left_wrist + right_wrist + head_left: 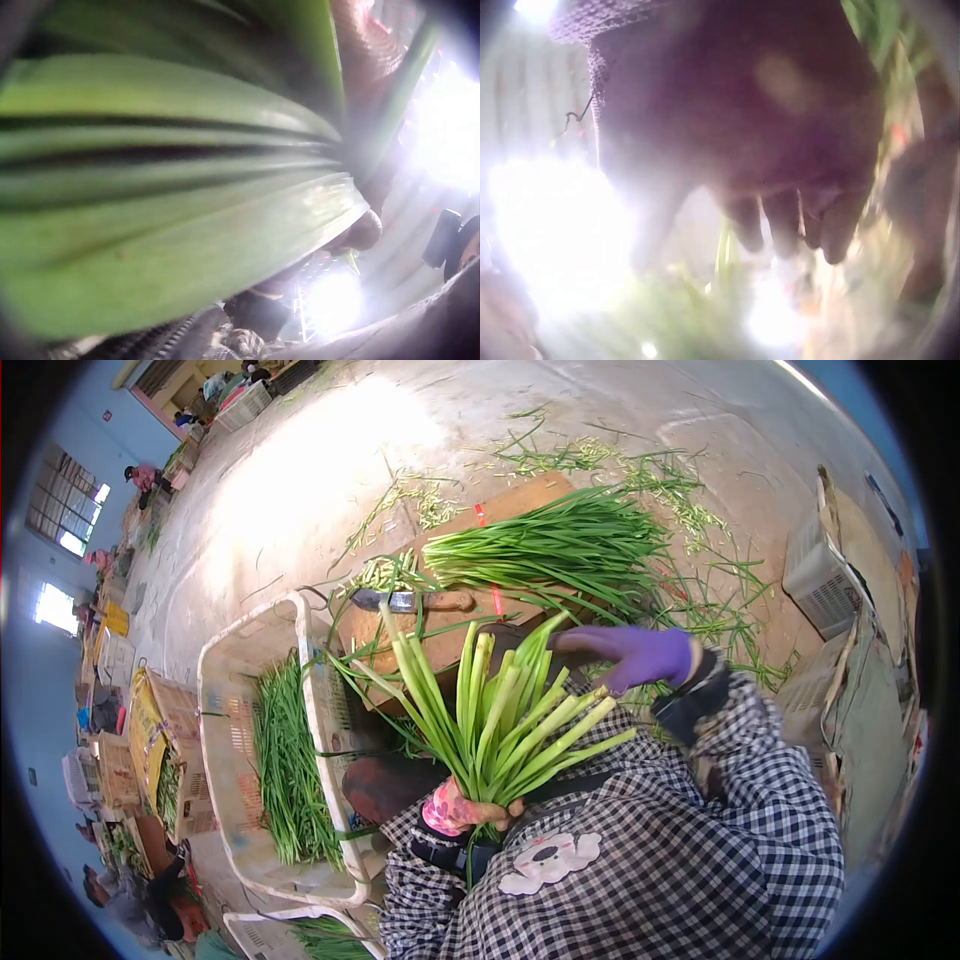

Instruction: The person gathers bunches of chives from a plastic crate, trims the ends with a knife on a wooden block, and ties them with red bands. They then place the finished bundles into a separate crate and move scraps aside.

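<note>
My left hand (455,809), in a pink patterned glove, grips a bunch of garlic chives (490,725) low down in front of my chest. The pale cut ends fan upward and outward. In the left wrist view the flat green stems (165,195) fill most of the picture. My right hand (632,656), gloved in purple, is raised just beyond the bunch on the right with nothing in its grasp. Its loosely spread fingers (784,225) hang down in the right wrist view. A knife (410,601) with a wooden handle lies on the board beyond the bunch.
A pile of chives (550,550) lies on the wooden board (545,490), with scattered trimmings (690,510) around it. To the left stands a white plastic crate (225,730) holding more chives (295,770). Grey crates (825,585) stand at the right. Other people sit farther off.
</note>
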A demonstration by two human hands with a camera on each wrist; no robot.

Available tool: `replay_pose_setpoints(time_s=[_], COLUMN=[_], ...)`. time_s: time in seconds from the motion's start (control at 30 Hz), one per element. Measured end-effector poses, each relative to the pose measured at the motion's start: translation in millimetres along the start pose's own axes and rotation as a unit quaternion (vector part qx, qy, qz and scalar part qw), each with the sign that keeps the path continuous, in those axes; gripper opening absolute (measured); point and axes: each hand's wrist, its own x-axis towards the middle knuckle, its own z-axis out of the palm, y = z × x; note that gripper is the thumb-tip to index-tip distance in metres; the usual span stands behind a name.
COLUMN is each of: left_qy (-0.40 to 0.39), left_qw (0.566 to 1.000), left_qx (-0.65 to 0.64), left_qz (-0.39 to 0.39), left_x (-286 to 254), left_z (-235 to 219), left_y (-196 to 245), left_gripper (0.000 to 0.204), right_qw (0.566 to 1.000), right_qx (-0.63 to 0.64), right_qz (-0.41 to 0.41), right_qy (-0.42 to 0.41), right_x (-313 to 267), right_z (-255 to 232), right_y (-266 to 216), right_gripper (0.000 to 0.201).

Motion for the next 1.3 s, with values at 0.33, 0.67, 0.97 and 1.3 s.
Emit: replay_pose_setpoints(time_s=[0.33,0.67,0.97,1.3], left_qy=[0.126,0.312,0.272,0.153], left_qw=[0.991,0.935,0.958,0.962], left_qx=[0.035,-0.019,0.069,0.223], left_qz=[0.020,0.169,0.062,0.045], left_x=[3,-13,10,29], left_z=[15,2,6,-24], left_y=[4,19,-11,-33], left_gripper=[0.050,0.035,0.027,0.023], right_qw=[0.797,0.906,0.939,0.918], right_qx=[0.393,0.342,0.342,0.393], right_qz=[-0.229,-0.018,0.007,0.042], right_qy=[0.397,0.248,0.028,0.020], right_x=[62,11,97,112], right_z=[17,6,69,90], right_y=[-21,3,-35,-44], right_gripper=[0.022,0.044,0.052,0.049])
